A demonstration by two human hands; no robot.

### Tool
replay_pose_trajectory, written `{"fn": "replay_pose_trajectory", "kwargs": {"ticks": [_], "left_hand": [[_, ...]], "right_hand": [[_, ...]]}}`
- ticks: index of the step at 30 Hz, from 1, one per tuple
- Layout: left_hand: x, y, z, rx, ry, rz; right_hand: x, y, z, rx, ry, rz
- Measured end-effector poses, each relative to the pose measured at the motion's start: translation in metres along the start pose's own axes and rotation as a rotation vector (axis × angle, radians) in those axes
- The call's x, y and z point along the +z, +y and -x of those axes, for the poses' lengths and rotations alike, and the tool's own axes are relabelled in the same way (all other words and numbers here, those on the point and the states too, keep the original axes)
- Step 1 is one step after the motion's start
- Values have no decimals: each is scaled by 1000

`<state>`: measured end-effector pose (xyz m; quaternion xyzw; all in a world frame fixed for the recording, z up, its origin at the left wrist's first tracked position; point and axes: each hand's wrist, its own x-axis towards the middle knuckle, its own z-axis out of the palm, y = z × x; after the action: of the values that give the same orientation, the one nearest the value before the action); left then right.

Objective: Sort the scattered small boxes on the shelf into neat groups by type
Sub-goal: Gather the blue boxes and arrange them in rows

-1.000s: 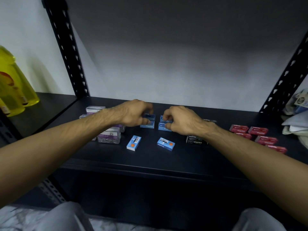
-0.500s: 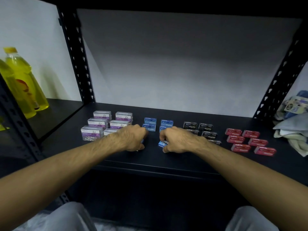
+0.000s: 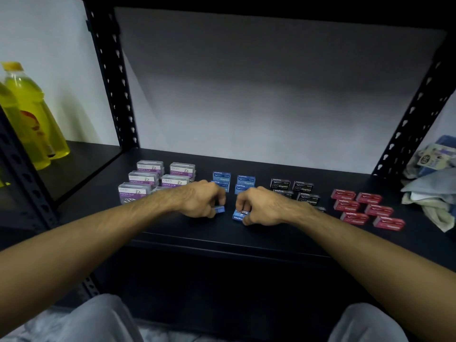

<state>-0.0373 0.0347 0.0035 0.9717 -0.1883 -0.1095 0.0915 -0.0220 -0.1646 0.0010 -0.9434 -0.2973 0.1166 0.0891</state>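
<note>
Here, both hands sit near the front of the black shelf (image 3: 172, 225), each pinched on a small blue box. The left hand (image 3: 199, 199) grips the left blue box (image 3: 220, 209) between thumb and fingers; only the box's right end shows past the knuckles. The right hand (image 3: 261, 206) clamps the right blue box (image 3: 239, 215), which rests on the shelf, its printed top partly covered by the fingertips. The 2 boxes lie close together but apart, with a small gap between them.

Just behind the hands stand the other blue boxes (image 3: 232, 181), set in 2 short columns, their labels facing forward. To the left is the group of paper clip boxes (image 3: 158, 180), clear cases with purple labels, arranged in 2 columns; the nearest one on the right is partly hidden by the left wrist. To the right of the blue ones sit the black boxes (image 3: 293, 190), again in 2 columns, the front ones partly hidden by the right wrist. Farther right, the red boxes (image 3: 367, 209) lie flat in 2 slanted columns of 3.

On the next shelf bay to the left stand yellow bottles (image 3: 32, 114). At the far right edge lies a heap of cloths (image 3: 429, 193). A grey panel (image 3: 271, 95) backs the shelf.
</note>
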Motion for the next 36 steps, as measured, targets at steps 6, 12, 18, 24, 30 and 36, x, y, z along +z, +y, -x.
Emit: {"fn": "replay_pose_trajectory", "kwargs": {"ticks": [6, 12, 18, 24, 30, 36], "left_hand": [[-2, -3, -2, 27, 53, 24], [0, -3, -3, 48, 78, 32], [0, -6, -5, 39, 75, 41], [0, -7, -5, 32, 86, 9], [2, -7, -6, 29, 132, -16], [1, -7, -7, 19, 129, -11]], "right_hand": [[-8, 3, 1, 7, -8, -33], [-8, 6, 1, 14, 2, -52], [-9, 12, 1, 24, 17, -82], [-11, 13, 3, 24, 35, -87], [-9, 11, 3, 21, 39, -55], [-6, 9, 1, -1, 63, 13]]}}
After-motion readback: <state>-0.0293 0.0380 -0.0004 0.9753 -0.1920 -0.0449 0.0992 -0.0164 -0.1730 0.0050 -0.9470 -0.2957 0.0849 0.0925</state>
